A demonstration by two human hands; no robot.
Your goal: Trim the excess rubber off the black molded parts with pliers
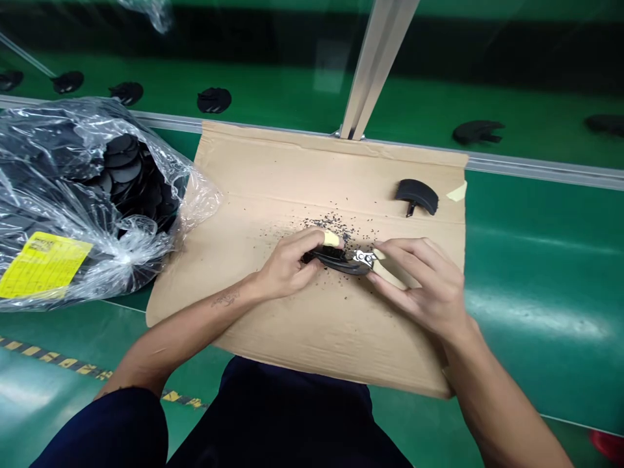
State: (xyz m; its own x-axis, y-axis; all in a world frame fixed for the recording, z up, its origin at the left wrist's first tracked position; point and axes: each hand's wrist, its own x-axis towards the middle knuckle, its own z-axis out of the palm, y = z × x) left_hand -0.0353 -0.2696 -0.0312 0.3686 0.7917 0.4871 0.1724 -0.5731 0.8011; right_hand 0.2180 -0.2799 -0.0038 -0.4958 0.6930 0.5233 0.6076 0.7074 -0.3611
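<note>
My left hand (pixel 297 263) is closed on a curved black plastic part (pixel 336 261), with pale yellow tape around one digit. In my right hand (pixel 424 279) is a pair of nippers (pixel 364 257) with a silver head and pale handles. Their jaws meet the right side of the black part, though whether they bite on it I cannot tell. Small black scraps (pixel 336 224) lie scattered around the hands on a cardboard sheet (pixel 292 331). A second curved black part (pixel 417 196) with a short stem rests toward the sheet's back right.
A clear plastic bag (pixel 63 149) full of black discs, with a yellow label (pixel 43 263), stands at the left. Behind the cardboard run a metal rail (pixel 536 170) and an upright post (pixel 377 65). Several black parts lie beyond the rail, including one round piece (pixel 214 100).
</note>
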